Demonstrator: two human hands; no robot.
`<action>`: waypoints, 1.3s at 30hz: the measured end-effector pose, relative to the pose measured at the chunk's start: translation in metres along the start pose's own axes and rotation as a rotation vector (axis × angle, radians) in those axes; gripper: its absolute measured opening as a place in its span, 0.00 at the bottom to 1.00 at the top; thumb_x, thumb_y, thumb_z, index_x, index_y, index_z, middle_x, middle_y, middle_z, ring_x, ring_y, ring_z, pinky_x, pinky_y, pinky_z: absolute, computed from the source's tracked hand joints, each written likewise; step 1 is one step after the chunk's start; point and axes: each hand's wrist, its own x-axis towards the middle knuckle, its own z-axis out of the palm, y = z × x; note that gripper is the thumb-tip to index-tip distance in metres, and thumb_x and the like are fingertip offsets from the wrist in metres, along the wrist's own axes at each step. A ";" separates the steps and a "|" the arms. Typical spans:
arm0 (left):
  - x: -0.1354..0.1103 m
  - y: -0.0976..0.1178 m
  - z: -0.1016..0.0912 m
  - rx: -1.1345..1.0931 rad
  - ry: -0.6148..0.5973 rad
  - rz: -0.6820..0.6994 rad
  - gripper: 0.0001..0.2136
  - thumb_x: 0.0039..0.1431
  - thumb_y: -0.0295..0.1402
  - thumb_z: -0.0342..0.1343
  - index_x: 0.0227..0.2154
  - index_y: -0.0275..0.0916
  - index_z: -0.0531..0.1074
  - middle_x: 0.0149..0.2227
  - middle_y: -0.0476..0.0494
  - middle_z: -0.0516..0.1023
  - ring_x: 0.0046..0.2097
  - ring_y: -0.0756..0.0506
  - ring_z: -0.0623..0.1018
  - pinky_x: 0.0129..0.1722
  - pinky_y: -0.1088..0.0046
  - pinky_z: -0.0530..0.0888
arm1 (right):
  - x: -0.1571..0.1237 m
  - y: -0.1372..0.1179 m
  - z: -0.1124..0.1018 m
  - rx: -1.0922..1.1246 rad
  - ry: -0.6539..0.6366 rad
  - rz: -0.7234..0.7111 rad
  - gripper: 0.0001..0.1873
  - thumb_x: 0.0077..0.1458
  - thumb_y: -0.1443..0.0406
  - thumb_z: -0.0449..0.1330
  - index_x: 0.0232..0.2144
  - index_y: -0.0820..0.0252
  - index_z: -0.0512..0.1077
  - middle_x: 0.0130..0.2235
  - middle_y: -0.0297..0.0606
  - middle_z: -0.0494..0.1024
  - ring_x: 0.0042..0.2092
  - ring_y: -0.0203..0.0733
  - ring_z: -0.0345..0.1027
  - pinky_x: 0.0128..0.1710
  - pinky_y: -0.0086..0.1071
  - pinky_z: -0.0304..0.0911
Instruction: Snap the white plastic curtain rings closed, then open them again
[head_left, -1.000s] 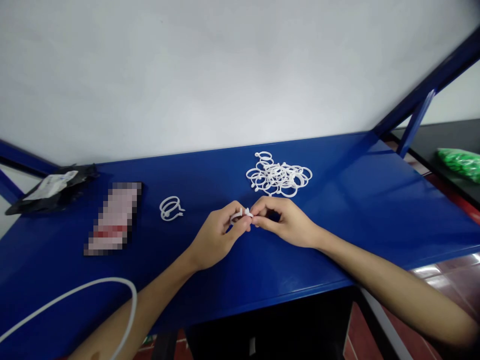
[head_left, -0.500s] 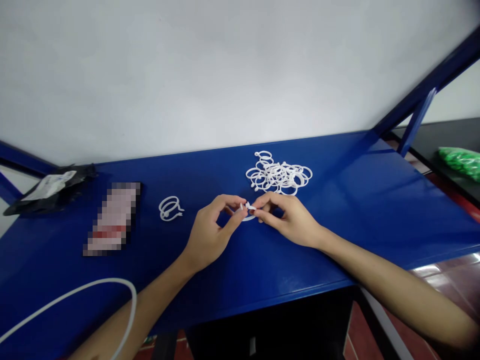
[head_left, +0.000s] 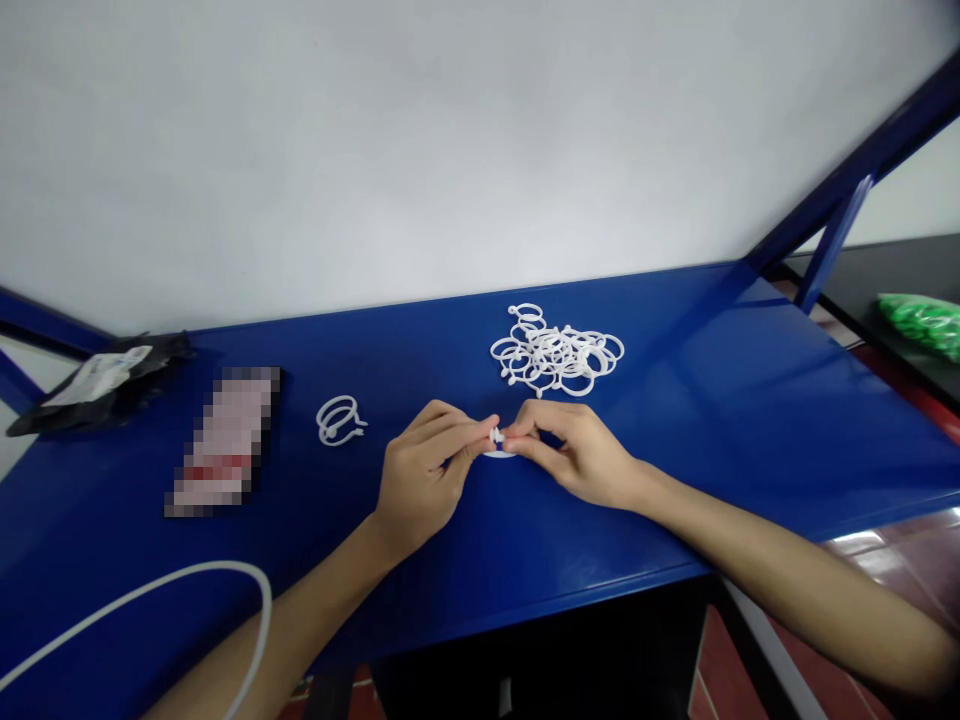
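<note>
Between my two hands is a white plastic curtain ring (head_left: 501,455), with its split ends close together at the fingertips. My left hand (head_left: 424,475) pinches one side of it between thumb and fingers. On the other side, my right hand (head_left: 581,455) grips it with thumb and forefinger. The fingers hide much of the ring; only its lower arc and the small white end pieces show. Just beyond the hands lies a heap of similar white rings (head_left: 555,352). Left of my left hand, a couple of rings (head_left: 339,420) with parted ends rest together.
The blue table (head_left: 525,560) meets a pale wall (head_left: 450,150) at the back. A pixelated flat packet (head_left: 232,430) and a black plastic bag (head_left: 105,385) lie at left. A white cable (head_left: 150,600) loops over my left forearm. Blue metal struts (head_left: 832,240) stand at right.
My hands have moved slightly nearer to me with the ring. The left fingers have closed in, and the ring's ends are now closer together.
</note>
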 end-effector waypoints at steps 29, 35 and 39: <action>0.023 -0.043 -0.083 1.097 -0.288 -0.410 0.20 0.66 0.41 0.48 0.52 0.33 0.74 0.46 0.22 0.77 0.50 0.23 0.74 0.45 0.43 0.69 | 0.024 0.045 -0.038 -0.908 0.222 -0.158 0.08 0.66 0.66 0.57 0.40 0.58 0.78 0.49 0.49 0.72 0.47 0.51 0.63 0.43 0.46 0.68; 0.023 -0.044 -0.088 1.177 -0.427 -0.509 0.20 0.67 0.43 0.47 0.48 0.31 0.73 0.41 0.23 0.80 0.47 0.23 0.77 0.42 0.47 0.71 | 0.021 0.042 -0.036 -0.851 0.224 -0.165 0.09 0.65 0.65 0.58 0.44 0.59 0.77 0.49 0.49 0.73 0.47 0.50 0.64 0.46 0.47 0.68; 0.024 -0.044 -0.083 1.157 -0.544 -0.534 0.19 0.67 0.39 0.46 0.52 0.31 0.71 0.38 0.27 0.82 0.44 0.26 0.79 0.42 0.50 0.72 | 0.030 0.038 -0.049 -0.835 0.287 -0.115 0.10 0.65 0.63 0.57 0.42 0.59 0.78 0.46 0.48 0.75 0.47 0.51 0.65 0.46 0.47 0.67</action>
